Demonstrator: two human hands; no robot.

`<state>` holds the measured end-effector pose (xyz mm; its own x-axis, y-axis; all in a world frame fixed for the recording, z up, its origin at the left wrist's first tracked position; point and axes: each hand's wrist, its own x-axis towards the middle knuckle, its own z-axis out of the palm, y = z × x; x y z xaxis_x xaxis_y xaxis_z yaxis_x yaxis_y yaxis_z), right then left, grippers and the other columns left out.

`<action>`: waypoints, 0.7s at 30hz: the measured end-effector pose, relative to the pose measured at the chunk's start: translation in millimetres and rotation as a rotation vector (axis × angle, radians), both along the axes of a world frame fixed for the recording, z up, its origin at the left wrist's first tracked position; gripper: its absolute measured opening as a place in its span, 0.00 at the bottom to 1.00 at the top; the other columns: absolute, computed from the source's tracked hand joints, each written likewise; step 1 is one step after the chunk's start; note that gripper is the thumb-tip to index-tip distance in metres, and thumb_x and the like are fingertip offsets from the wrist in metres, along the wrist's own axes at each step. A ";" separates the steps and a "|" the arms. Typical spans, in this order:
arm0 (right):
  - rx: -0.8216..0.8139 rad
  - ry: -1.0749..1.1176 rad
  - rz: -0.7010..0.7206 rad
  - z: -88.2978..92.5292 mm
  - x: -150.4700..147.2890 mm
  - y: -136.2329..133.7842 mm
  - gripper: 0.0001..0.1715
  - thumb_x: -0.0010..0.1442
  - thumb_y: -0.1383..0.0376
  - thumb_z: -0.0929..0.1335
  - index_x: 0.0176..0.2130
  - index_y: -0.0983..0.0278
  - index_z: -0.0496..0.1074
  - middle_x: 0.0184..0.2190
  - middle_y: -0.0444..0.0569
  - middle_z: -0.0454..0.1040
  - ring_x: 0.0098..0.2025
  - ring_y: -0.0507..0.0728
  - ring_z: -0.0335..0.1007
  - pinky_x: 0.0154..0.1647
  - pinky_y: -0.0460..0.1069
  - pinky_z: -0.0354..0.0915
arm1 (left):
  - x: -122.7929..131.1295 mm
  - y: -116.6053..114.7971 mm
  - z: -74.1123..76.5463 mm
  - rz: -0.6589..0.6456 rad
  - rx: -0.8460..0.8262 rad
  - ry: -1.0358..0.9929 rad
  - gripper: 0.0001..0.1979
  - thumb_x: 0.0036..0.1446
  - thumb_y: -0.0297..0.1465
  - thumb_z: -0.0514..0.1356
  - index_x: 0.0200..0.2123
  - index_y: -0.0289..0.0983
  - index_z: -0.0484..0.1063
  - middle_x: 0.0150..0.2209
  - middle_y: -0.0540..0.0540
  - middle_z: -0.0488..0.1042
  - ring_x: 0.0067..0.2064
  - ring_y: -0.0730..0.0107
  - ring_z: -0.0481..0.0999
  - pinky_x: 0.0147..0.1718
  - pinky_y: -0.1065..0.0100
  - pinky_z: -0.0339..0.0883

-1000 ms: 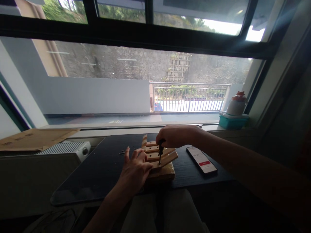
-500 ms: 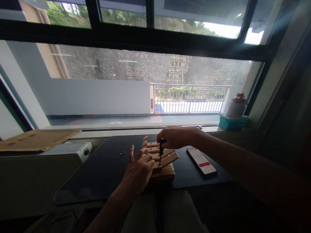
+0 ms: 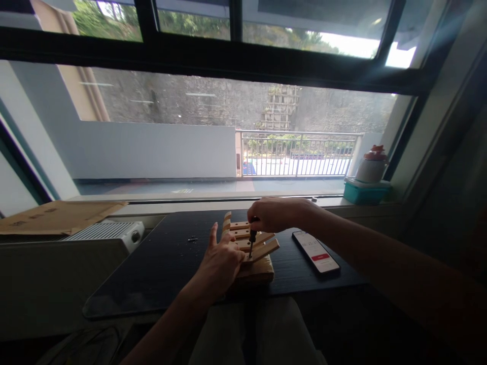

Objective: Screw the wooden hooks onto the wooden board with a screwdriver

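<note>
A screwdriver (image 3: 252, 236) with a dark handle stands nearly upright in my right hand (image 3: 268, 215), whose fingers are wrapped round the handle. Its tip meets the nearest slat of a light wooden piece (image 3: 267, 249). That piece has several slats with dark holes, some of them tilted up at the right. Below it lies a thicker wooden block (image 3: 256, 272). At the left side, my left hand (image 3: 222, 261) grips the near slat with thumb and fingers close to the screwdriver tip, one finger raised. The fingertips are partly hidden.
The dark table (image 3: 152, 274) carries a phone (image 3: 315, 252) right of the wood and some small metal bits (image 3: 193, 239), probably screws, at the left. A radiator (image 3: 110, 233) with cardboard (image 3: 57, 217) on it is at the left. A teal box (image 3: 366, 192) bears a bottle (image 3: 372, 165).
My left hand has shifted slightly right and forward, its fingers now nearer the screwdriver tip. My right hand has turned a little on the handle. The wooden piece stays in place.
</note>
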<state>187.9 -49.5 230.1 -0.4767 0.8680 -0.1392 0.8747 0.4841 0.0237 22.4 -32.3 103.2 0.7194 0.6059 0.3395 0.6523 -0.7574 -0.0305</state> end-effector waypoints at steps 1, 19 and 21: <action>0.006 0.010 0.007 1.6 -0.7 -1.5 0.18 0.58 0.65 0.63 0.47 0.65 0.72 0.34 0.49 0.75 0.28 0.50 0.63 0.26 0.45 0.54 | -0.1 -0.3 -0.5 -0.001 -0.006 -0.010 0.11 0.54 0.25 0.56 0.31 0.43 0.78 0.35 0.45 0.77 0.52 0.56 0.67 0.58 0.38 0.27; 0.040 0.041 -0.003 -7.5 -2.5 2.9 0.15 0.60 0.64 0.61 0.37 0.69 0.73 0.30 0.50 0.74 0.25 0.49 0.61 0.24 0.45 0.53 | -0.7 -2.4 -2.1 -0.007 -0.029 -0.043 0.12 0.52 0.24 0.56 0.32 0.43 0.78 0.31 0.47 0.76 0.47 0.56 0.70 0.57 0.35 0.29; 0.032 0.050 0.007 -2.5 -1.6 1.3 0.15 0.58 0.65 0.63 0.42 0.67 0.73 0.33 0.49 0.74 0.27 0.49 0.62 0.25 0.45 0.54 | -0.6 -1.8 -2.9 -0.009 -0.025 -0.054 0.12 0.52 0.24 0.56 0.32 0.43 0.78 0.31 0.47 0.76 0.47 0.56 0.70 0.57 0.35 0.30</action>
<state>186.3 -48.3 227.6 -0.4888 0.8681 -0.0869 0.8715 0.4903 -0.0043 21.7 -34.1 100.4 0.7060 0.6082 0.3629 0.6453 -0.7635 0.0242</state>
